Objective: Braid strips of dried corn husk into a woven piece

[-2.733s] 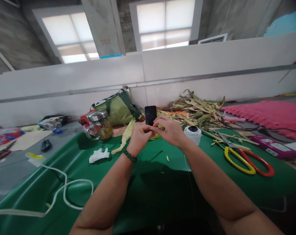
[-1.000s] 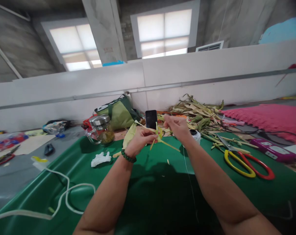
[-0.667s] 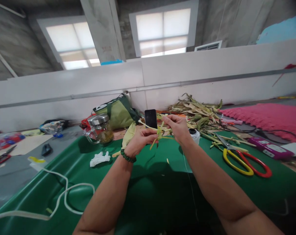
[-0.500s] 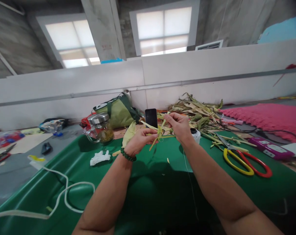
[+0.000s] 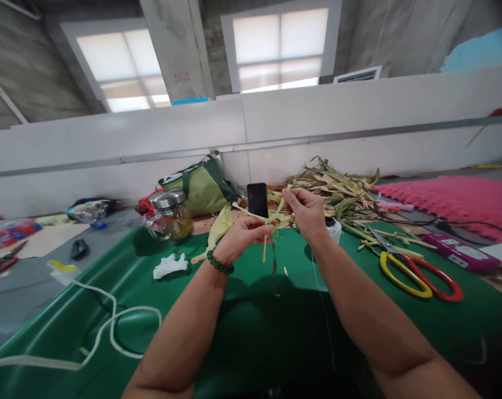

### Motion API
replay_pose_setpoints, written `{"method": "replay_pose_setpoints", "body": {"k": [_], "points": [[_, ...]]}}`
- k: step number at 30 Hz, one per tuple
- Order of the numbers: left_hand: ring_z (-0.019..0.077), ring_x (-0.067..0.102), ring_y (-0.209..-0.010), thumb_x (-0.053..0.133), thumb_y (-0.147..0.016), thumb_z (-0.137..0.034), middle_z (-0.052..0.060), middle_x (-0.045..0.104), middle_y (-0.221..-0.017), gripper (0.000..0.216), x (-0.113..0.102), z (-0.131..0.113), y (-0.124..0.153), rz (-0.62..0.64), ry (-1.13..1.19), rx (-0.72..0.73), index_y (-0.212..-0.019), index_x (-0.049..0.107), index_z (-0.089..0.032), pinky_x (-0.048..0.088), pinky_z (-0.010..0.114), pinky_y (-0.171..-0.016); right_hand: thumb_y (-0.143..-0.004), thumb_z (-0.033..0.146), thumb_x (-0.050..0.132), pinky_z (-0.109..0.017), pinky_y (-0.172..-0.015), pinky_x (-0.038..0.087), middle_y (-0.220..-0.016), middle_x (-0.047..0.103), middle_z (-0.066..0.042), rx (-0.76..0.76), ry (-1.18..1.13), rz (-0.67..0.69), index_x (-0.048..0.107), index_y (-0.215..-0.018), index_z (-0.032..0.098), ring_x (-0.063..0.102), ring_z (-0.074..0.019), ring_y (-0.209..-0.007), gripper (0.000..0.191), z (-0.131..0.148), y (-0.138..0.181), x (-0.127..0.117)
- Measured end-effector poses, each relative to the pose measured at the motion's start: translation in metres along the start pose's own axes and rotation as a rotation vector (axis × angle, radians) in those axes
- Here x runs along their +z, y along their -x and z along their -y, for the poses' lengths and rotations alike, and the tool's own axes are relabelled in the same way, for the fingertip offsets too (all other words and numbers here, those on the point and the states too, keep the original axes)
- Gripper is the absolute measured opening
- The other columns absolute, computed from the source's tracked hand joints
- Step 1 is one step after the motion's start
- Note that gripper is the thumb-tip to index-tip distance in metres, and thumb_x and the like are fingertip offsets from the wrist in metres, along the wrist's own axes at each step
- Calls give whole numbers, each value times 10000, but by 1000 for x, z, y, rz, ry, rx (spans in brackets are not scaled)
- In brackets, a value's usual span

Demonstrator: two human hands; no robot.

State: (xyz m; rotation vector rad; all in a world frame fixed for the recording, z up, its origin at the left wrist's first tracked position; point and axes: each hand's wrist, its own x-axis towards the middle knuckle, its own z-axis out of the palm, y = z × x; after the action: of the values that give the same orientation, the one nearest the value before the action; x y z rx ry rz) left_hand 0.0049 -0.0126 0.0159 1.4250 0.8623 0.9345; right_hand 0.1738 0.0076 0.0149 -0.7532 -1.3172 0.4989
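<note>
My left hand (image 5: 246, 238), with a green bead bracelet at the wrist, pinches a small knotted bundle of pale green husk strips (image 5: 275, 220) between thumb and fingers. One strip end hangs below the fingertips and another juts up to the left. My right hand (image 5: 306, 209) is closed on a strip (image 5: 281, 206) that rises from the same bundle. Just behind the hands stands a dark phone (image 5: 257, 199). A pale husk piece (image 5: 219, 227) lies beside my left hand, and a white thread spool (image 5: 334, 228) sits behind my right wrist.
Red-and-yellow-handled scissors (image 5: 419, 274) lie on the green mat (image 5: 251, 343) at right. A heap of dried husks (image 5: 334, 185) is at the back. At left are a glass jar (image 5: 174, 216), a green bag (image 5: 205, 191), crumpled tissue (image 5: 170, 266) and a white cord (image 5: 109, 327).
The husk bundle has turned slightly in my fingers, and its hanging end now points more straight down. My right hand has shifted a little to the right, still pinching its strip.
</note>
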Motion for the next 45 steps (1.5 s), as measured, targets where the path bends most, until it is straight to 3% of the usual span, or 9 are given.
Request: {"method": "replay_pose_setpoints", "body": {"k": [3, 7, 16, 22, 25, 28, 35, 41, 45], "points": [[107, 639, -598, 846, -580, -404, 26, 712, -698, 373, -3, -1, -2, -87, -24, 37, -798, 714, -132, 519, 205, -582, -774, 513, 664, -235, -539, 427, -667, 668, -16, -55, 232, 226, 702, -827, 183, 584, -133, -594, 337, 3, -1, -8], [101, 634, -591, 829, -598, -396, 3, 697, -664, 346, -10, -3, -1, -139, -14, 85, -803, 709, -144, 513, 198, -569, -800, 406, 647, -242, -579, 420, -687, 709, -20, -117, 357, 544, 731, -743, 188, 606, -140, -615, 241, 3, -3, -15], [144, 654, -603, 840, -556, -403, 32, 706, -659, 320, -18, -1, -4, -172, -25, 128, -651, 689, -138, 529, 250, -591, -798, 308, 631, -270, -634, 408, -706, 711, -15, -184, 432, 417, 716, -691, 222, 607, -165, -662, 162, 0, -5, -14], [140, 675, -677, 879, -489, -343, 50, 718, -695, 361, -19, -4, -4, -282, 158, 142, -702, 701, -112, 532, 222, -632, -850, 432, 582, -297, -661, 390, -643, 596, -35, -340, 455, -11, 580, -586, 210, 515, -176, -675, 344, 6, 3, -10], [112, 660, -664, 880, -476, -316, 42, 719, -699, 345, -16, -4, -4, -276, 189, 162, -700, 713, -113, 507, 182, -611, -859, 500, 548, -270, -534, 292, -507, 462, 6, -234, 462, 291, 502, -505, 196, 398, -125, -526, 470, 4, 15, 6], [100, 633, -618, 865, -493, -328, 27, 707, -667, 310, -12, -2, -5, -252, 177, 199, -656, 701, -121, 495, 187, -588, -865, 458, 531, -258, -512, 239, -499, 466, 17, -158, 458, 565, 531, -528, 180, 386, -104, -499, 437, -2, 25, 21], [136, 657, -645, 859, -495, -353, 37, 707, -653, 340, -13, 0, -9, -410, 238, 220, -686, 693, -127, 494, 216, -588, -851, 326, 551, -247, -493, 194, -455, 475, 26, -136, 466, 663, 512, -495, 171, 367, -85, -464, 390, -1, 35, 28], [176, 698, -701, 863, -492, -324, 34, 707, -677, 369, -18, -6, -7, -459, 253, 224, -739, 669, -131, 520, 242, -623, -863, 373, 576, -249, -483, 211, -459, 508, 22, -99, 409, 717, 535, -483, 177, 389, -86, -453, 430, 1, 37, 26], [157, 683, -686, 832, -547, -329, 29, 709, -679, 303, -17, -8, -2, -407, 119, 264, -736, 687, -143, 501, 214, -588, -808, 542, 601, -248, -475, 244, -475, 492, 20, -17, 333, 449, 597, -525, 179, 389, -92, -471, 461, 2, 23, 19]]}}
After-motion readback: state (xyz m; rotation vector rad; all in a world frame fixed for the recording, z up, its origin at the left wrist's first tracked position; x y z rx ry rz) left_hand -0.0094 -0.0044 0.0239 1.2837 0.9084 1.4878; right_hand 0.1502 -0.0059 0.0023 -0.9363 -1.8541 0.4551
